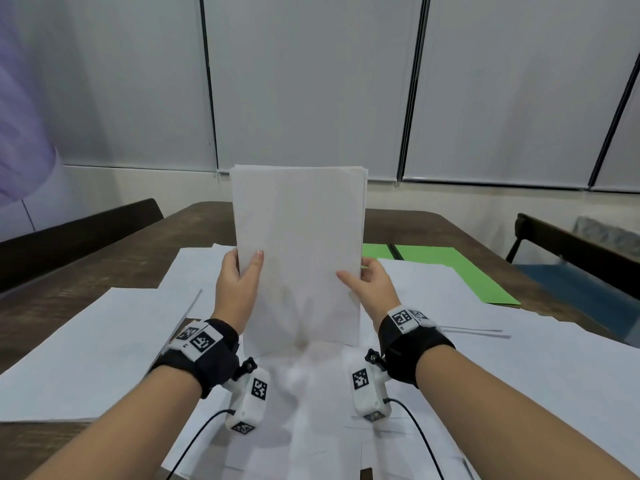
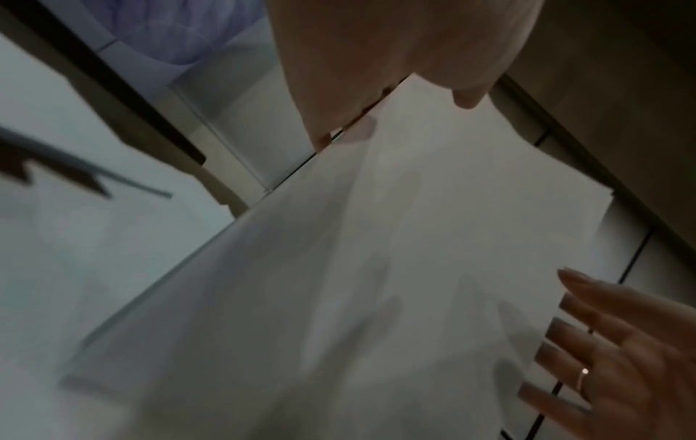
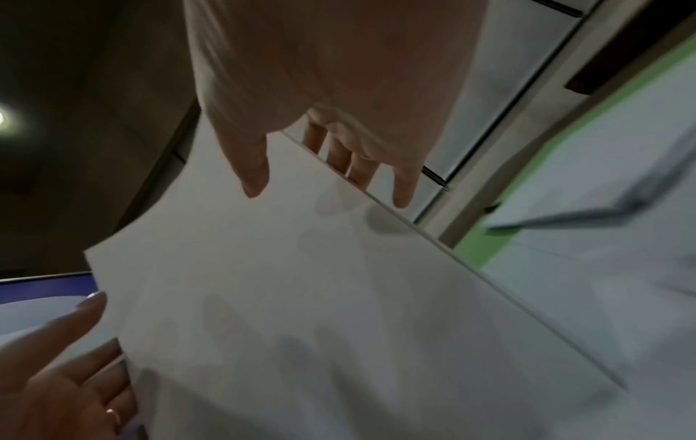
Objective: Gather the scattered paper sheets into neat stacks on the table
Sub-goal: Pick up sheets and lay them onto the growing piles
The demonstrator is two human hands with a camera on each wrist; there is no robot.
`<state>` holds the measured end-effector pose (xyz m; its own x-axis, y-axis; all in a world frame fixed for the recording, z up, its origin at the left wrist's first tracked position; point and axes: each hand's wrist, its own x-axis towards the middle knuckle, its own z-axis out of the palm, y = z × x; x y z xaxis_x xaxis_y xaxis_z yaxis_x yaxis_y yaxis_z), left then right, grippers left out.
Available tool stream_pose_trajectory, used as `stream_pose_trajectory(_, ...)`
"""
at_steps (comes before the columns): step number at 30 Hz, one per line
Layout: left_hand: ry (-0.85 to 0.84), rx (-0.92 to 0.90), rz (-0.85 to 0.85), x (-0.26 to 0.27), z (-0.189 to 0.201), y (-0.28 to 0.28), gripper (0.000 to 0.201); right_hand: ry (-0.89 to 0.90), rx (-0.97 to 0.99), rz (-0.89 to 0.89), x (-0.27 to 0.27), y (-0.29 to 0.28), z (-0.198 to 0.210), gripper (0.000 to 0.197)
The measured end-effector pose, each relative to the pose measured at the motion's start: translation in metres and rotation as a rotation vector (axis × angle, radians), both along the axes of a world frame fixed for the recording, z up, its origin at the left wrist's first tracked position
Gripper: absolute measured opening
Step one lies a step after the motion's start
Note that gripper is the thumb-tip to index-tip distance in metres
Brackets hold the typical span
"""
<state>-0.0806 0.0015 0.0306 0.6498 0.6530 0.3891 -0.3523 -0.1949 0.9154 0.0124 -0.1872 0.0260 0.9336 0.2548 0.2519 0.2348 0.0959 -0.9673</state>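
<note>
- A stack of white sheets [image 1: 298,251] stands upright on its short edge at mid-worktop, its lower edge resting on the loose white sheets [image 1: 104,341] that cover the near half of the brown worktop [image 1: 114,258].
- The left hand [image 1: 239,282] pinches the stack's left edge, thumb on the near face and fingers behind it; the left wrist view shows that thumb [image 2: 467,95] lying on the paper.
- The right hand [image 1: 367,282] pinches the right edge the same way; in the right wrist view its thumb [image 3: 252,166] lies on the near face while its fingers [image 3: 361,166] reach behind the edge.
- The sheets at the top of the stack are slightly uneven, with a few edges showing at the right corner.
- A green sheet [image 1: 467,271] lies flat on the worktop to the right of the stack, partly under white paper.
- Both wrists wear black bands [image 1: 207,351] carrying white marker blocks and small cabled cameras.
- A ring [image 2: 583,378] shows on a finger of the opposite hand in each wrist view.
- Dark chairs [image 1: 571,251] stand at either side of the worktop.
</note>
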Motion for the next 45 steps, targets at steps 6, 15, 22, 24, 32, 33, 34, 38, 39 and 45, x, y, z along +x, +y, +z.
stream_pose_trajectory(6, -0.127, 0.220, -0.024, 0.006, 0.056, 0.011, 0.078, -0.286, -0.018, -0.036, 0.007, -0.001, 0.068, 0.080)
stream_pose_trajectory(15, 0.109, 0.725, 0.149, -0.003, 0.112, -0.001, 0.044, -0.647, -0.402, -0.151, 0.005, -0.006, 0.119, 0.065)
stream_pose_trajectory(22, -0.029, 0.381, 0.107, -0.004, 0.098, 0.007, 0.062, -0.398, -0.159, -0.108, 0.008, -0.013, 0.103, 0.077)
stream_pose_trajectory(24, 0.029, 0.139, -0.033, -0.004, 0.079, 0.010, 0.069, -0.250, -0.158, -0.036, 0.009, -0.015, 0.088, 0.082)
stream_pose_trajectory(32, 0.069, 0.188, -0.021, 0.001, 0.056, -0.004, 0.024, -0.272, -0.143, -0.092, 0.002, -0.002, 0.063, 0.032)
stream_pose_trajectory(33, 0.050, 0.206, -0.003, 0.002, 0.059, -0.005, 0.023, -0.289, -0.099, -0.095, 0.001, 0.000, 0.065, 0.032)
stream_pose_trajectory(34, 0.045, 0.218, 0.014, 0.002, 0.061, -0.005, 0.023, -0.302, -0.078, -0.095, -0.001, 0.002, 0.066, 0.032)
stream_pose_trajectory(38, 0.165, 0.118, 0.026, -0.004, 0.040, -0.004, 0.040, -0.154, -0.160, -0.080, -0.003, 0.004, 0.032, 0.035)
stream_pose_trajectory(39, 0.230, 0.090, 0.013, -0.006, 0.028, -0.002, 0.043, -0.092, -0.234, -0.059, -0.001, 0.004, 0.015, 0.037)
stream_pose_trajectory(45, 0.486, 0.135, -0.051, -0.012, -0.006, 0.019, 0.033, -0.051, -0.373, -0.028, 0.001, 0.014, -0.028, 0.034)
